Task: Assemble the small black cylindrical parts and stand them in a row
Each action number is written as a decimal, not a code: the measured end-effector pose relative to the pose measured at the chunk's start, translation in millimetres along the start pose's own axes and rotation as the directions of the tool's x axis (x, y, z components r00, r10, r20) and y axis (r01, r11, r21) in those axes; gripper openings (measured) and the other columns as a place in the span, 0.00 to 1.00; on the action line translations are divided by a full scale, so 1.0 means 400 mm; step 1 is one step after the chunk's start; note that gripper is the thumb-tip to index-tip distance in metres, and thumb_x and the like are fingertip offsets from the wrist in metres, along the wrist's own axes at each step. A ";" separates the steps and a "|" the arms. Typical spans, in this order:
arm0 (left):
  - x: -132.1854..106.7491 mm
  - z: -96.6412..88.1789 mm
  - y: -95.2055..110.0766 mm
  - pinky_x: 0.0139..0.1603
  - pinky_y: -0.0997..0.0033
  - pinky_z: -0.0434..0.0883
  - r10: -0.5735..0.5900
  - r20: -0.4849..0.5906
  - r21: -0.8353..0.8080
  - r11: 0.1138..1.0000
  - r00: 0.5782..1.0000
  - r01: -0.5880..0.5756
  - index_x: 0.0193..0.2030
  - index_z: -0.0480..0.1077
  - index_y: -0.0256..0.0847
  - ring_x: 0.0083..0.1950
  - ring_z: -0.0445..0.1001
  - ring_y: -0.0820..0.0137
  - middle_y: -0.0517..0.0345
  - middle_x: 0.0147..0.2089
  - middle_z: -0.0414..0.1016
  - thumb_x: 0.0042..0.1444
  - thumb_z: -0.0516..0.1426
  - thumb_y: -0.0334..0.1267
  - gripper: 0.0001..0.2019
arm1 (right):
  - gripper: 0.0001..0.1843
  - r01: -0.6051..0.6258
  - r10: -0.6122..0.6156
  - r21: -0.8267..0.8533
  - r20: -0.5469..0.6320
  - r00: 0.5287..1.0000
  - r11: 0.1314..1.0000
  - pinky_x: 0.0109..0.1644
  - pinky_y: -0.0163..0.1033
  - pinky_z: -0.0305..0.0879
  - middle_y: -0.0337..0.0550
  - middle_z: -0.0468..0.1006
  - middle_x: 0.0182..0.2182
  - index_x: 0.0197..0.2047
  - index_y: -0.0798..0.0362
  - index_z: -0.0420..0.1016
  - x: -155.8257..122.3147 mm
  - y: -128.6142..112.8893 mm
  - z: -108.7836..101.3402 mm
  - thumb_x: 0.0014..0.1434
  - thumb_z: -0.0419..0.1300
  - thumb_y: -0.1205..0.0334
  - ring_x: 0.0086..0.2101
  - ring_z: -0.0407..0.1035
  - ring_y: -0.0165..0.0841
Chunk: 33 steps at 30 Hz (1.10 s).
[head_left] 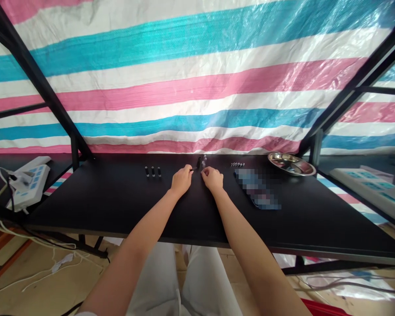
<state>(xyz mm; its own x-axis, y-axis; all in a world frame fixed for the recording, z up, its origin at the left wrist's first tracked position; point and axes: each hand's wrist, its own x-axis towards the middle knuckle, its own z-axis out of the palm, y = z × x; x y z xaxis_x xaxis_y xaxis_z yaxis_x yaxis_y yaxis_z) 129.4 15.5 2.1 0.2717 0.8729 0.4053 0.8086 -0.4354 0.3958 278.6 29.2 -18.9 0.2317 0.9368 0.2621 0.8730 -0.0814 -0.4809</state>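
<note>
Both hands are close together over the middle of the black table. My left hand is closed in a pinch on a thin dark piece, too small to name. Opposite it, my right hand has its fingertips pressed together; whatever is between them is hidden. Just beyond the fingertips are a few small black pieces and a row of small clear or whitish pieces. Left of my left hand stand three short black cylinders with light marks at their ends. Several tiny silvery, coiled-looking parts lie to the right.
The black table ends at a striped plastic sheet. At the right are a blurred-out blue flat object and a round metal dish. Power strips with cables sit left; black frame posts flank the table.
</note>
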 end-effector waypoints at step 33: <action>-0.106 -0.087 -0.036 0.37 0.77 0.67 0.039 -0.074 -0.298 0.953 0.996 -0.059 0.55 0.62 0.43 0.28 0.68 0.76 0.61 0.31 0.72 0.59 0.48 0.39 0.18 | 0.08 0.502 -0.506 -0.102 -0.023 0.862 0.859 0.38 0.38 0.45 0.42 0.73 0.25 0.29 0.54 0.67 -0.077 -0.071 -0.009 0.57 0.51 0.62 0.30 0.64 0.33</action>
<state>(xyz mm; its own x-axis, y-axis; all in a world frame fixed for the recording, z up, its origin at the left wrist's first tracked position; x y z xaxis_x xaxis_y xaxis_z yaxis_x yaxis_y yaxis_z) 87.9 -23.1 8.0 0.2631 0.8366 0.4804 0.5990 -0.5320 0.5984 248.2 1.5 -10.5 -0.2322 0.8411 0.4884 0.9100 0.3652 -0.1964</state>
